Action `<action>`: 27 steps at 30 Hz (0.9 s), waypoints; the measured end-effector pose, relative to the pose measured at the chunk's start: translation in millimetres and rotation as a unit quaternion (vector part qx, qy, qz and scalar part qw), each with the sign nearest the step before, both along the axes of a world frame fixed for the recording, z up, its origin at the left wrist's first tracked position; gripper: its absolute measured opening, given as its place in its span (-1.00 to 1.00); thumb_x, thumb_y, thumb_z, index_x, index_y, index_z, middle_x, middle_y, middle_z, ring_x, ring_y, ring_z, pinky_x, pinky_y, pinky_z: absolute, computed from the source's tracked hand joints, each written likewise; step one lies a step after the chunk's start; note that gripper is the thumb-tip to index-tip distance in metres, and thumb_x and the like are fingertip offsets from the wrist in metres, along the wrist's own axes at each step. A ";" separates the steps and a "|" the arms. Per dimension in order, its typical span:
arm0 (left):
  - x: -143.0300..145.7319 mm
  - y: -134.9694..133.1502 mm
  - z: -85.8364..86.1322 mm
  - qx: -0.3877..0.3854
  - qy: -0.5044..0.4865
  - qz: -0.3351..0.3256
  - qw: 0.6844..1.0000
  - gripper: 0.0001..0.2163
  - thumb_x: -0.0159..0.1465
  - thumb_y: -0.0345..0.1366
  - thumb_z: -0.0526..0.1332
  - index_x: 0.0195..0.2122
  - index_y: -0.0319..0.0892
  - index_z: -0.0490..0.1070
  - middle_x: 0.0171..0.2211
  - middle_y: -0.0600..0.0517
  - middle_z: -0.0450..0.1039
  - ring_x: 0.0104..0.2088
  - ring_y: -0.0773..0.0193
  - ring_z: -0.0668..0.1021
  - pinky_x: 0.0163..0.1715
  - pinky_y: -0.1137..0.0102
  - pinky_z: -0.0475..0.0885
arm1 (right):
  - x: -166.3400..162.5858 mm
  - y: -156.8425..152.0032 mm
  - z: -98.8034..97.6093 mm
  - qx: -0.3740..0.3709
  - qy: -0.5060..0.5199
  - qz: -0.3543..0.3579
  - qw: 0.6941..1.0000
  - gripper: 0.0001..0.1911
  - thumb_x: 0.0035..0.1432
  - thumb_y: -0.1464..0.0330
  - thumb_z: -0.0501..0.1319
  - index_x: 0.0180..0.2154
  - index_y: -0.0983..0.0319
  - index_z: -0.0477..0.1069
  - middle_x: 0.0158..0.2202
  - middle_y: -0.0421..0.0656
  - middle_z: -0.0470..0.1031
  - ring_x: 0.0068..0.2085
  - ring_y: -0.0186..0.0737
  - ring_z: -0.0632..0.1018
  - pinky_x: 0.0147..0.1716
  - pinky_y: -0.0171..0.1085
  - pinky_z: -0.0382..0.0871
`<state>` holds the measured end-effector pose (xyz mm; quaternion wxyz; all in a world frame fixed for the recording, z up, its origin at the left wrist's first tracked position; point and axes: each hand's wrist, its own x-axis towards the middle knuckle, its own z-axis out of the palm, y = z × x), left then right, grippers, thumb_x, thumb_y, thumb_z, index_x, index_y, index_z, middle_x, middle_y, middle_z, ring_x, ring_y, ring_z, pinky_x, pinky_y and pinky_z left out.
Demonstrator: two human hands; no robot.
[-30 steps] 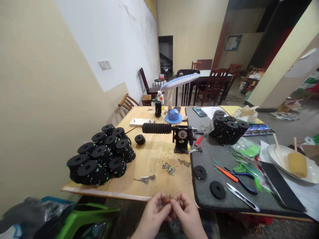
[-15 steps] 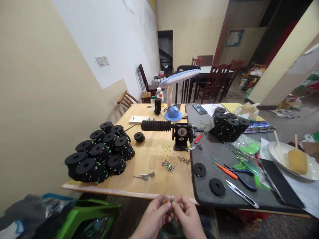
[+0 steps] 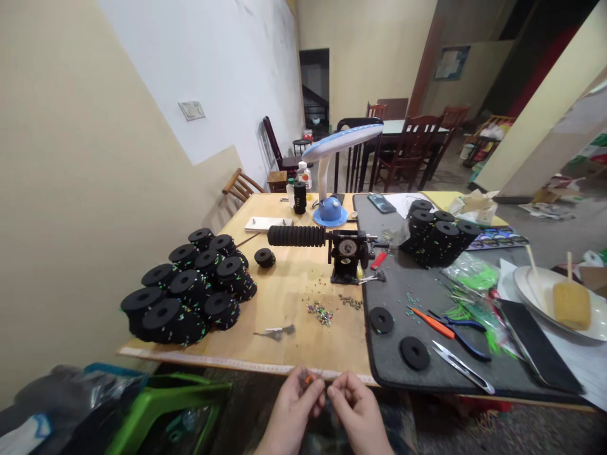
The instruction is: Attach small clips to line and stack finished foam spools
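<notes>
Both hands are at the bottom edge of the view, just in front of the wooden table. My left hand pinches a tiny orange piece between thumb and fingers. My right hand is closed in a pinch right beside it, fingertips almost touching the left ones; what it holds is too small to make out. On the table beyond lie a small pile of coloured beads and a metal clip.
A heap of black foam spools sits at the left, another heap of spools on the dark mat. A black winding machine, a blue desk lamp, pliers, snips and a plate stand beyond. A green stool is at lower left.
The view has tilted up slightly, so the table sits a little higher. My hands have sunk lower in the picture and stay pinched together on the small orange piece.
</notes>
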<state>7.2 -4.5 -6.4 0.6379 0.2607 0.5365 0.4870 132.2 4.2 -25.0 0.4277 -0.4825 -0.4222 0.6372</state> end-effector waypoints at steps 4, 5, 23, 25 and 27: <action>-0.6 0.3 -2.6 0.007 0.016 0.007 1.000 -0.61 -0.02 0.01 0.42 -0.48 -0.20 0.35 -0.63 0.17 0.34 -0.59 0.43 0.33 -0.57 0.51 0.21 | 1.1 -2.8 -0.7 -0.039 0.009 0.021 0.999 -0.38 -0.18 -0.23 0.26 -0.55 0.21 0.25 -0.72 -0.40 0.17 -0.67 -0.46 0.14 -0.65 -0.40 -0.03; -1.0 0.1 -3.3 0.010 0.019 0.007 1.000 -0.61 -0.01 0.01 0.41 -0.47 -0.20 0.35 -0.62 0.17 0.34 -0.59 0.43 0.33 -0.57 0.51 0.21 | 1.3 -4.1 -1.3 -0.045 0.011 0.026 0.999 -0.37 -0.19 -0.24 0.26 -0.56 0.20 0.24 -0.73 -0.41 0.15 -0.68 -0.46 0.12 -0.66 -0.40 -0.05; -6.5 -1.7 -2.2 0.069 0.135 -0.004 0.988 -0.60 0.07 0.08 0.31 -0.44 -0.17 0.32 -0.61 0.17 0.32 -0.60 0.39 0.34 -0.59 0.50 0.26 | 9.9 -18.1 -4.1 -0.043 -0.048 0.080 0.995 -0.60 -0.06 0.09 0.31 -0.57 0.18 0.18 -0.67 -0.40 0.09 -0.60 -0.41 0.09 -0.59 -0.36 -0.07; -6.3 -2.4 -3.7 0.067 0.128 -0.007 0.990 -0.60 0.07 0.09 0.31 -0.44 -0.17 0.32 -0.61 0.17 0.32 -0.62 0.41 0.33 -0.61 0.51 0.25 | 10.4 -18.9 -6.7 -0.037 -0.054 0.082 0.994 -0.63 -0.03 0.13 0.30 -0.56 0.18 0.18 -0.66 -0.40 0.09 -0.59 -0.40 0.10 -0.58 -0.36 -0.06; -5.9 -2.9 -5.4 0.062 0.117 -0.009 0.991 -0.60 0.07 0.09 0.31 -0.44 -0.17 0.32 -0.62 0.17 0.32 -0.64 0.43 0.31 -0.63 0.52 0.22 | 11.6 -20.0 -10.4 -0.031 -0.055 0.088 0.994 -0.67 0.00 0.17 0.29 -0.55 0.18 0.19 -0.65 -0.39 0.10 -0.59 -0.40 0.11 -0.58 -0.36 -0.05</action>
